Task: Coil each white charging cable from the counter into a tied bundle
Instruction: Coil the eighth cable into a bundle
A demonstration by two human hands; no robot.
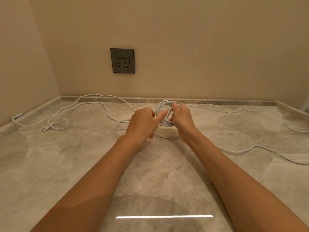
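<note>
A coil of white charging cable (163,107) of several loops is held upright above the marble counter (83,156). My right hand (182,117) grips the coil's right side, thumb on top. My left hand (143,121) is at the coil's left, with a finger pointing into the loops; its other fingers are curled, and whether they hold a strand is hidden. Loose cable trails from the coil to the right (250,149). Another white cable (93,99) lies sprawled across the back left, its plug end (45,129) near the left edge.
A grey wall socket (122,60) is set in the beige back wall above the counter. A wall closes the left side. A low stone ledge (217,101) runs along the back. A bright light reflection (164,216) lies on the near counter.
</note>
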